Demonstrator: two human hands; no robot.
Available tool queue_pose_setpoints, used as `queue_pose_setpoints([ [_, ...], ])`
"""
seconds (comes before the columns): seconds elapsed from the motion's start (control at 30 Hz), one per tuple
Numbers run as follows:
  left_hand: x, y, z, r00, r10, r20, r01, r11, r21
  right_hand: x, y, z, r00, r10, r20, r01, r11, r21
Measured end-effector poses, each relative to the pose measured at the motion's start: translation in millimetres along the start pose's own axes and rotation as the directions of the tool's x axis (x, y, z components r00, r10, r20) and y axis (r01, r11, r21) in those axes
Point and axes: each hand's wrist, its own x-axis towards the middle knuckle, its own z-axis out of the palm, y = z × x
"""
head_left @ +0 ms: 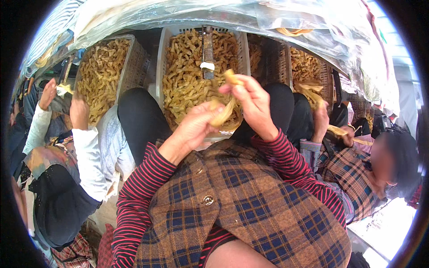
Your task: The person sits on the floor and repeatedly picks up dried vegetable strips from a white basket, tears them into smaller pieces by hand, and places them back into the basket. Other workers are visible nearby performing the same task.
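Observation:
A yellowish, pliable strip (225, 113) runs between my two hands, above a white plastic crate (161, 55) full of short knotted pieces (187, 63) of the same stuff. My left hand (197, 122) grips the lower, wider part of the strip; it is slightly blurred. My right hand (251, 97), raised a little higher, pinches the folded upper end between thumb and fingers. A narrow, worn metal bar (207, 43) with a white band (207, 65) around it reaches out over the crate, just beyond my hands. What the strip is made of, I cannot tell.
Clear plastic sheeting (231, 16) covers the surface beyond the crates. At left a co-worker's hands (79, 112) work beside another full crate (125, 70). On the right, another person's hands (320, 120) hold similar strips near a brown crate (330, 83). My knees flank the middle crate.

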Motion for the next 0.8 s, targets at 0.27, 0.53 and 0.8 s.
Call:
queue_pose_setpoints([
  [0.27, -18.3, 38.9, 7.2, 0.492, 0.757, 0.429, -0.408, -0.235, 0.882, -13.1, 24.6, 14.3, 0.974, 0.144, 0.177, -0.104, 0.970, -0.218],
  [0.53, -24.3, 55.5, -21.7, 0.999, 0.023, 0.029, -0.035, 0.845, 0.533, -5.6, -2.0, 12.4, 0.865, 0.388, 0.320, -0.375, 0.921, -0.104],
  [0.8, -13.9, 31.9, -27.8, 0.993, -0.105, -0.060, 0.120, 0.907, 0.405, -1.7, 6.1, 2.4, 0.684, 0.509, 0.523, -0.438, 0.859, -0.263],
])
